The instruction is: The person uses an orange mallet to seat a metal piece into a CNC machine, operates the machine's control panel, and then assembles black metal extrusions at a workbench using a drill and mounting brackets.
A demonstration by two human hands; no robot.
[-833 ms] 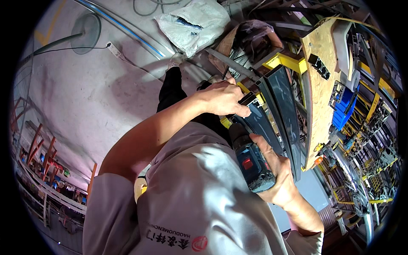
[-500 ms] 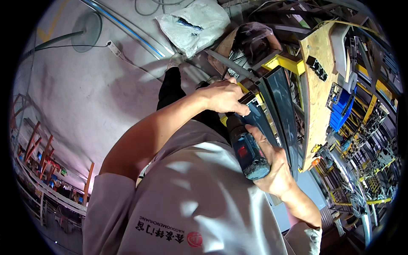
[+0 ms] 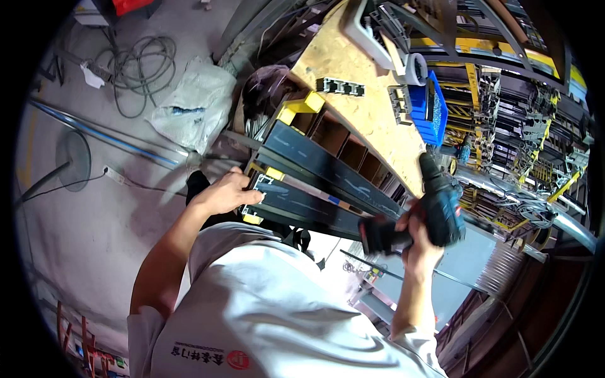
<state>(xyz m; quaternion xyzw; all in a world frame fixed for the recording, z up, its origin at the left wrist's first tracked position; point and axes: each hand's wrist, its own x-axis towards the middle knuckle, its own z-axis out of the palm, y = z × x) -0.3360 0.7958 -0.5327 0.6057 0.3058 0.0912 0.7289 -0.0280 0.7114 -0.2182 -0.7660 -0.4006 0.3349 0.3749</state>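
A: What's our right hand [image 3: 419, 242] got?

B: The cordless drill [image 3: 445, 211] — we've got our fingers closed round its handle, battery end off to the left and the chuck up toward the edge of the wooden board [image 3: 378, 132]. It's kinda blurry, so we can't tell if a finger's on the trigger.

A: And our left hand [image 3: 220, 194]?

B: Down at the end of the dark profile [image 3: 315, 211], thumb touching it near the cut edge, fingers bent, a smallish gap between them. Fingertips are partly hidden, so we can't tell if that's a real clamp or just resting there.

A: Where's that profile sitting, anyway?

B: Right beside a second dark profile [image 3: 328, 167]. Past those we've got the board with a short black offcut [image 3: 340, 87] on it — and a blue bin [image 3: 428, 113] by its right edge.
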